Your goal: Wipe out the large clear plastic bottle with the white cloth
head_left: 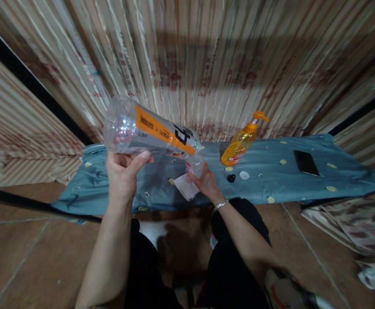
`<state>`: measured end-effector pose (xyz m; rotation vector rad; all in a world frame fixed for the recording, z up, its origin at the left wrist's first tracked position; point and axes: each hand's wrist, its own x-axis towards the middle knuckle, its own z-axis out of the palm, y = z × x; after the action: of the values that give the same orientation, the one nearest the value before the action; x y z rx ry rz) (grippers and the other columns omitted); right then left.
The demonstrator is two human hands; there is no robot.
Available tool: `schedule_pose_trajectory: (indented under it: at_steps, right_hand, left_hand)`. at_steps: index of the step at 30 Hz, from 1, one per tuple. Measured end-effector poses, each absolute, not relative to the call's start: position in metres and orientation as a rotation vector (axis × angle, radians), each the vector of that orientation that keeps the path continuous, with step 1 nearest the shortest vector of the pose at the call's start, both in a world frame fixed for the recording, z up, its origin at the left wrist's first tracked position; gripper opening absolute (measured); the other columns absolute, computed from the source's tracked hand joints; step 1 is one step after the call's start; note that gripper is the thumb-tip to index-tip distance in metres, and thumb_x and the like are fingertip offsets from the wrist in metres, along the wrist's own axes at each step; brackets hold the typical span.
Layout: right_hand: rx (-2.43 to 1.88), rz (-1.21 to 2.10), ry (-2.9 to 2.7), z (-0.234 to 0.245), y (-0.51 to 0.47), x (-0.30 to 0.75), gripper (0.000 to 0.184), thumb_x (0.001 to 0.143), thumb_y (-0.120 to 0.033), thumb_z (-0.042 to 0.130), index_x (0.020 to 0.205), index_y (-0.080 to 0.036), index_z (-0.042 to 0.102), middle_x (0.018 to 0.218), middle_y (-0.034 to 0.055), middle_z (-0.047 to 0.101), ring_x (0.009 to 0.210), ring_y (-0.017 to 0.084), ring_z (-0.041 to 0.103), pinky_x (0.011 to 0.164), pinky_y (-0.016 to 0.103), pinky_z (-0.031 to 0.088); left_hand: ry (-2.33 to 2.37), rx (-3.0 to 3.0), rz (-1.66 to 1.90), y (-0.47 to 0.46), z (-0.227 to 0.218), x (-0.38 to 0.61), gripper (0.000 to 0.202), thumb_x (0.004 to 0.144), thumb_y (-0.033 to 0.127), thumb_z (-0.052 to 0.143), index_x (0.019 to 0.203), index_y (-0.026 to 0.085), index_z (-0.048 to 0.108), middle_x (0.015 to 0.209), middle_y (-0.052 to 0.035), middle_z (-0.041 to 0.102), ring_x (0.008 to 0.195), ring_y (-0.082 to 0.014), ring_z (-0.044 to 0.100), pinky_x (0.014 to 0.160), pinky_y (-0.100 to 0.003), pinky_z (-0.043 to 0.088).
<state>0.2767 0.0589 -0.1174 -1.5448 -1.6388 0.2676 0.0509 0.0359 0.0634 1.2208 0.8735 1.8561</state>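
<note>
My left hand (123, 171) grips a large clear plastic bottle (150, 133) with an orange and grey label. The bottle is tipped almost flat, with its neck pointing down to the right. My right hand (205, 180), with a bangle on the wrist, is closed around a small clear container (195, 165) held right under the bottle's mouth. Both hands hover over a low table covered with a blue-grey cloth (271, 180). A white cloth or tissue (185, 186) lies on the table just below my right hand.
An orange pump bottle (240, 143) stands on the table to the right of my hands. A black cap (231, 177) and a white cap (244, 174) lie near it. A black phone (306, 162) rests farther right. Striped curtains hang behind; tiled floor below.
</note>
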Motion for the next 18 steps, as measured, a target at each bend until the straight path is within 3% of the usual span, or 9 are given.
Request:
schedule_pose_trajectory:
  at_steps: [14, 18]
  right_hand:
    - [-1.563, 0.3, -1.641, -0.1147, 0.0588, 0.2759, 0.065, 0.088, -0.045, 0.071, 0.141, -0.015, 0.046, 0.127, 0.0212, 0.074, 0.112, 0.035, 0.075, 0.093, 0.05, 0.063]
    - [-1.573, 0.276, -1.63, -0.1158, 0.0594, 0.2754, 0.062, 0.089, -0.046, 0.07, 0.139, -0.017, 0.047, 0.125, 0.0189, 0.075, 0.112, 0.033, 0.075, 0.092, 0.046, 0.063]
  left_hand:
    - [0.863, 1.214, 1.84, 0.0371, 0.0633, 0.0498, 0.058, 0.053, 0.039, 0.101, 0.099, 0.024, 0.067, 0.086, 0.0007, 0.072, 0.061, -0.0152, 0.065, 0.061, -0.032, 0.057]
    - [0.872, 1.231, 1.829, 0.0369, 0.0636, 0.0491, 0.054, 0.054, 0.041, 0.101, 0.093, 0.024, 0.067, 0.085, 0.0011, 0.07, 0.063, -0.0152, 0.065, 0.063, -0.033, 0.058]
